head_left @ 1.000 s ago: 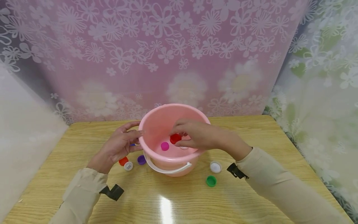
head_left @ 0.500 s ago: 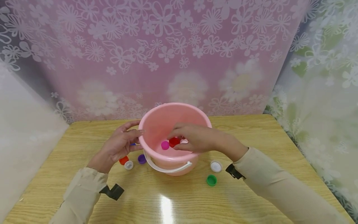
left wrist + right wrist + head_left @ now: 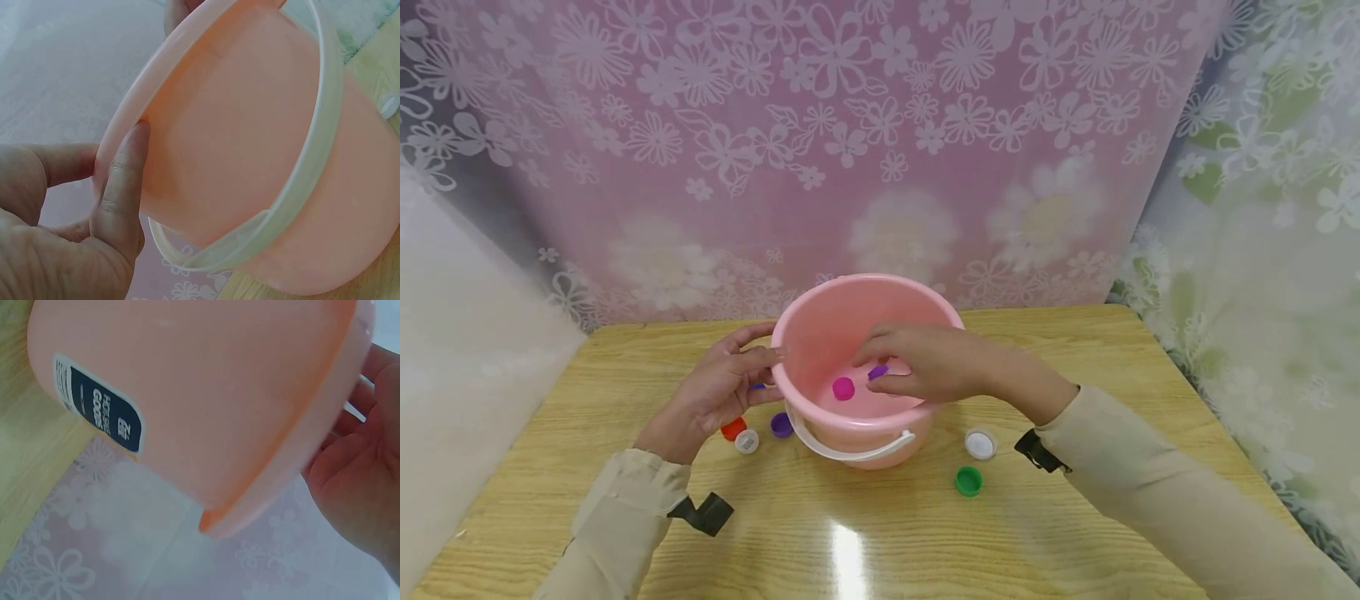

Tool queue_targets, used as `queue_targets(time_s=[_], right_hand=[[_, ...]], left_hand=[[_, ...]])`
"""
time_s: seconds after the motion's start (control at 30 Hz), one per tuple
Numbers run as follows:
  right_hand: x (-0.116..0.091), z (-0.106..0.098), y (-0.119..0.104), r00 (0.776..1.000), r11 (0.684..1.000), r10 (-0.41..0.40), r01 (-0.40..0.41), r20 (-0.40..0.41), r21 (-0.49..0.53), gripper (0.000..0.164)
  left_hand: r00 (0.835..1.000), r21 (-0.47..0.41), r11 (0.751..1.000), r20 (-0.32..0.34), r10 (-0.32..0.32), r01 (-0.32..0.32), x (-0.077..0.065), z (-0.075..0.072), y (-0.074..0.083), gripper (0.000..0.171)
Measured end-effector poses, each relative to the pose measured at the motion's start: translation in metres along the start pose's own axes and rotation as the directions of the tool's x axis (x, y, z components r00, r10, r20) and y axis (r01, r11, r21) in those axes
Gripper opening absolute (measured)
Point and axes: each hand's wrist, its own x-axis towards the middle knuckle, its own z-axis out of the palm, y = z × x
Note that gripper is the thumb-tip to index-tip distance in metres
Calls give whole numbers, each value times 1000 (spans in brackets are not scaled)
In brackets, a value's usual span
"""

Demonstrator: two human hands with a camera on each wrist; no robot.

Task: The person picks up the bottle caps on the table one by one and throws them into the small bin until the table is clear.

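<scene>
A pink bucket (image 3: 820,312) with a white handle (image 3: 850,457) stands on the table. My left hand (image 3: 722,387) holds its left rim; in the left wrist view, a finger and thumb grip the rim (image 3: 122,122). My right hand (image 3: 936,362) reaches inside the bucket, pinching a purple bottle cap (image 3: 877,372) between thumb and fingers. On the bucket floor to its left lies a magenta cap (image 3: 843,388). The right wrist view shows the bucket's outer wall with a dark label (image 3: 106,406), and part of the right hand beyond the rim, its fingertips hidden.
Left of the bucket lie an orange-red cap (image 3: 733,428), a white cap (image 3: 747,442) and a purple cap (image 3: 781,425); a blue one (image 3: 757,387) shows behind the left hand. To the right are a white cap (image 3: 980,444) and a green cap (image 3: 968,481). Floral curtains (image 3: 895,167) hang behind the table.
The red cap seen earlier at my right fingers is out of sight; a purple cap is there now. The right hand dipped lower, then rose slightly. The left hand stays on the rim.
</scene>
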Motion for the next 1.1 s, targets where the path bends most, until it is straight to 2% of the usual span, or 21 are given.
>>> queue_targets(time_s=[0.2, 0.37, 0.57, 0.77, 0.83, 0.9, 1.1], right_hand=[[-21, -13, 4, 996, 998, 52, -49, -68, 51, 26], [-46, -21, 18, 980, 992, 95, -79, -176, 96, 27], [-74, -21, 38, 934, 995, 97, -87, -344, 43, 24], [-99, -6, 58, 883, 996, 56, -79, -465, -30, 31], [-105, 2, 64, 877, 995, 63, -89, -477, -32, 32], [-110, 10, 70, 879, 995, 85, -100, -468, -7, 32], [-121, 39, 83, 907, 985, 173, -150, -384, 90, 30]], left_hand=[[1000, -3, 1000, -11, 3, -3, 0, 0, -1, 55], [1000, -16, 1000, -3, 0, 0, 0, -1, -2, 53], [1000, -15, 1000, -5, 5, -5, -1, -2, -2, 53], [1000, -9, 1000, -10, 5, -5, -1, 0, -2, 57], [1000, -14, 1000, -9, 5, -5, -1, 0, -2, 58], [1000, -18, 1000, -9, 6, -6, -2, -1, -2, 59], [1000, -25, 1000, -5, 10, -10, -2, -1, -2, 59]])
